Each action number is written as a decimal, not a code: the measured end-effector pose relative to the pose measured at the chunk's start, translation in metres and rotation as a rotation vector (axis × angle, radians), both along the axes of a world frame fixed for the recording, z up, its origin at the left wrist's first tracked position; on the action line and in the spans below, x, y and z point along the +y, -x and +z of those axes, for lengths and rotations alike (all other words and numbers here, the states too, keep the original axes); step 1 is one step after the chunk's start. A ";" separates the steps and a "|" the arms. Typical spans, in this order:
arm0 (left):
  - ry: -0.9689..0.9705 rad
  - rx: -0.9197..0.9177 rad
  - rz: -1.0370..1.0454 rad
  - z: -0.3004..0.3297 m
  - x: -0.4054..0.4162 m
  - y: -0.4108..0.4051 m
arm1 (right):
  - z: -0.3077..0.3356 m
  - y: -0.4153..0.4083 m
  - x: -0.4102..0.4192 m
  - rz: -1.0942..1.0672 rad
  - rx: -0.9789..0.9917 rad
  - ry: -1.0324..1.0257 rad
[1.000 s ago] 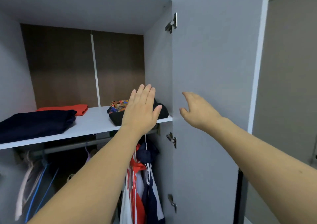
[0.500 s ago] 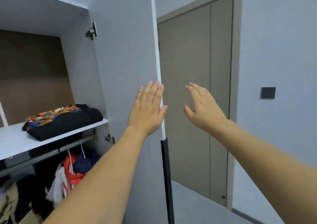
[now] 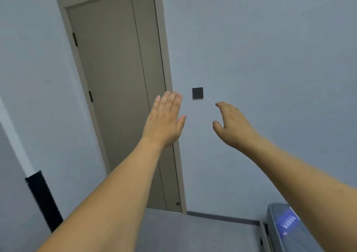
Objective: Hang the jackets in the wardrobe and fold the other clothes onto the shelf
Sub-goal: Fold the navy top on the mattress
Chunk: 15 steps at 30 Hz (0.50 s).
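Note:
My left hand is raised in mid-air with straight fingers and holds nothing. My right hand hovers beside it, fingers relaxed and slightly bent, also holding nothing. Only the edge of the grey wardrobe door with its black handle strip shows at the far left. The shelf, the folded clothes and the hanging jackets are out of view.
A closed taupe room door stands straight ahead in a grey wall. A black wall switch sits right of it. The corner of a grey bed or mattress with a blue label shows at the bottom right, on grey floor.
The view has swung right, away from the wardrobe shelf and clothes toward the room door and wall. Both hands stayed raised and hold nothing, as before.

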<state>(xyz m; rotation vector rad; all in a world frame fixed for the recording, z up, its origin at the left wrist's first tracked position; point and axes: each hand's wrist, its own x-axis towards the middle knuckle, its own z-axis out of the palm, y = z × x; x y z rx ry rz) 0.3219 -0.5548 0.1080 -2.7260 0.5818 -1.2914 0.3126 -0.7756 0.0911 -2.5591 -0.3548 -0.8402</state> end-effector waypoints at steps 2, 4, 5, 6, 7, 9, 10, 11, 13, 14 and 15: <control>-0.004 0.041 -0.062 -0.011 -0.039 -0.027 | -0.013 -0.014 -0.040 -0.052 0.029 -0.011; -0.009 0.084 -0.125 -0.025 -0.078 -0.057 | -0.029 -0.030 -0.079 -0.106 0.058 -0.027; -0.015 0.109 -0.155 -0.033 -0.097 -0.073 | -0.038 -0.038 -0.098 -0.135 0.080 -0.039; -0.025 0.133 -0.183 -0.041 -0.116 -0.089 | -0.048 -0.047 -0.116 -0.164 0.104 -0.049; -0.038 0.154 -0.212 -0.049 -0.136 -0.107 | -0.059 -0.056 -0.135 -0.194 0.128 -0.058; -0.058 0.187 -0.273 -0.067 -0.177 -0.142 | -0.082 -0.074 -0.172 -0.260 0.176 -0.072; -0.061 0.201 -0.307 -0.075 -0.197 -0.159 | -0.092 -0.083 -0.190 -0.297 0.201 -0.078; -0.062 0.221 -0.340 -0.084 -0.218 -0.176 | -0.101 -0.091 -0.207 -0.336 0.226 -0.088; -0.073 0.275 -0.411 -0.101 -0.259 -0.209 | -0.115 -0.107 -0.241 -0.414 0.273 -0.116; -0.080 0.299 -0.445 -0.110 -0.279 -0.224 | -0.120 -0.113 -0.258 -0.448 0.292 -0.123; -0.084 0.320 -0.481 -0.117 -0.301 -0.238 | -0.125 -0.117 -0.275 -0.481 0.309 -0.127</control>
